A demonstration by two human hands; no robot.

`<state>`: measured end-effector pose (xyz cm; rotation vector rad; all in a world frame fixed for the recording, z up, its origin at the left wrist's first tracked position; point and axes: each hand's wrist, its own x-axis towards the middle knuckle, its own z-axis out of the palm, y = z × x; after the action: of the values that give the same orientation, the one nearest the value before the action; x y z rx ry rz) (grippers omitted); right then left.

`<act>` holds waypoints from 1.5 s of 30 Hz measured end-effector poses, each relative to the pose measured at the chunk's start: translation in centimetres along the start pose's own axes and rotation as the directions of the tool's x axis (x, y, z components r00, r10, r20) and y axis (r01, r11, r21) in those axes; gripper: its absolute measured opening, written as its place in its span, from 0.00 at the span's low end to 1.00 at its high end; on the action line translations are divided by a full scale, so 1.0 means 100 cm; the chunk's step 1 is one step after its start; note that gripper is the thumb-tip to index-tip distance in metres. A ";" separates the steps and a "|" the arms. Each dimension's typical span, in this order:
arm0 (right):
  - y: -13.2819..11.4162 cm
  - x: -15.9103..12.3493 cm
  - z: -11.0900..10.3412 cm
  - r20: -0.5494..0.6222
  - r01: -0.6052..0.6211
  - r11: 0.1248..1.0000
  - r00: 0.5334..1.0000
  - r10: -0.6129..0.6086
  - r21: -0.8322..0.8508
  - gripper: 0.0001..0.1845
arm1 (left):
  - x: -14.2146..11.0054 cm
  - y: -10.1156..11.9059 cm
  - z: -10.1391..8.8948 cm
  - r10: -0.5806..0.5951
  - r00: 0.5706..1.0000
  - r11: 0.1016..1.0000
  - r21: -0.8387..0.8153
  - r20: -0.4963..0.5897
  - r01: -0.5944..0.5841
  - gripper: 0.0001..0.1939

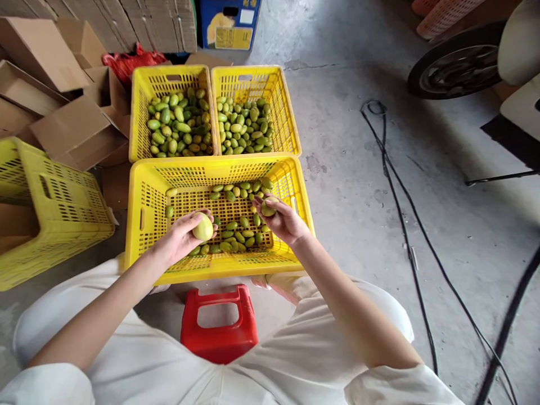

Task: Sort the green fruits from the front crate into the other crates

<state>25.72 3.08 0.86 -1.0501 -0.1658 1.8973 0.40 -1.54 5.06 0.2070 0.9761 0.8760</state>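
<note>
My left hand [185, 236] is closed around a pale yellow-green oval fruit [203, 226], above the left-middle part of the near yellow crate [215, 274]. On the right side of that crate, my right hand [287, 219] holds a greener oval fruit [269, 206] between thumb and fingers. Below both hands, several small green fruits [242, 236] lie loose on the slatted bottom, some grouped near the front wall and others [236, 191] along the back.
Behind stand two yellow crates, left [172, 71] and right [291, 121], holding many green fruits. Cardboard boxes [76, 129] and a tilted yellow crate [67, 197] are at left. A red stool [219, 337] sits between my legs. Black cables [405, 225] cross the floor near a wheel [455, 64].
</note>
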 end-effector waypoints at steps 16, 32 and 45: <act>-0.004 0.000 -0.004 0.096 -0.077 0.997 0.992 0.078 -0.011 0.13 | -0.006 0.021 0.002 0.133 0.975 0.985 -0.089 -0.180 -0.151 0.18; -0.003 -0.006 0.000 0.234 -0.071 0.993 0.968 0.092 -0.097 0.28 | 0.001 0.018 -0.011 -0.038 0.999 0.988 0.153 0.013 0.035 0.24; -0.003 -0.001 0.001 0.079 -0.090 0.995 0.993 0.087 0.033 0.02 | 0.009 0.021 -0.003 0.004 0.977 1.000 0.000 -0.212 -0.004 0.03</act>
<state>25.88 3.17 1.15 -0.9743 -0.1300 2.0149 -0.78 0.39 5.44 0.1160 1.1742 0.9146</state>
